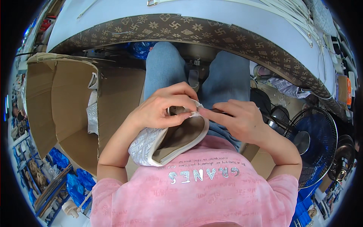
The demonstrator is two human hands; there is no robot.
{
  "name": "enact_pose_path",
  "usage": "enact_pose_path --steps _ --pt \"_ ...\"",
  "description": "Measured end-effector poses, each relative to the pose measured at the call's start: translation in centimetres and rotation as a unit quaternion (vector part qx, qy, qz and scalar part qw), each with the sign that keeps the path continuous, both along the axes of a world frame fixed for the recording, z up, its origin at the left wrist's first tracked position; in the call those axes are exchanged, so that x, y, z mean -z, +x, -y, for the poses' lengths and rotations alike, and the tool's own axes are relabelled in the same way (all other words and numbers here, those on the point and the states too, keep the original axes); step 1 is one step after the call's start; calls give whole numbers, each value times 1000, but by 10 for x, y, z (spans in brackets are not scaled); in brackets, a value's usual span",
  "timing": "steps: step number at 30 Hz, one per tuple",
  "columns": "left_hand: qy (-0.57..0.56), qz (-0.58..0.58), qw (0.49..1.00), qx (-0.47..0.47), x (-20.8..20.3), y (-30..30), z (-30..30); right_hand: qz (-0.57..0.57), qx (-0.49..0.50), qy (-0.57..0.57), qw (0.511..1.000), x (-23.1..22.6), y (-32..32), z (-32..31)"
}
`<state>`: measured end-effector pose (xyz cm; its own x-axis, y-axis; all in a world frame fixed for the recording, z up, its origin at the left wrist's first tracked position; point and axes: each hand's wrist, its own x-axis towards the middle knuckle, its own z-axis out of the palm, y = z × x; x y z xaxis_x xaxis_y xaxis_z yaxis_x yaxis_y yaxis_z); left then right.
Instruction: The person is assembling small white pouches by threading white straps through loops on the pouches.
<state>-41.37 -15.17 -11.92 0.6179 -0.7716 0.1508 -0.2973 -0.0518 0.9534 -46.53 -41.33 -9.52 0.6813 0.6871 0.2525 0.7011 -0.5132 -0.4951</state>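
A white patterned zippered bag (143, 145) lies over my lap with its mouth gaping, showing a brown lining (179, 136) and a metal zipper along the rim. My left hand (162, 108) is closed on the bag's far rim, thumb and fingers pinching the pale edge. From the right, my right hand (240, 120) meets the same spot, its fingers wrapped around a slim dark tool (219, 111). The tool's tip is by the pinched edge; most of it is hidden in my hand, so its kind is unclear.
A large cardboard box (75, 106) with white patterned pieces (92, 113) in it stands at my left. White straps (261, 9) lie on the table (113, 11) ahead, whose edge has a brown patterned covering. A black fan (314, 140) is close to my right elbow.
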Motion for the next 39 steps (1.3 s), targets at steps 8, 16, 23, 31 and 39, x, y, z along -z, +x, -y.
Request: enact_pose_path --steps 8,16,23,31,39 --pt "-2 -1 1000 -20 0 3 -2 -112 29 97 989 16 -16 -17" --pt "47 30 998 -13 -8 1 1 -105 11 223 969 45 -19 -13" --pt "101 153 982 -39 -14 -7 13 -84 17 272 959 38 -23 -18" --pt "-24 176 981 -82 5 -12 14 -263 41 358 895 33 -26 -19" --pt "13 281 956 -83 -1 -10 10 -475 114 388 781 30 -29 -7"
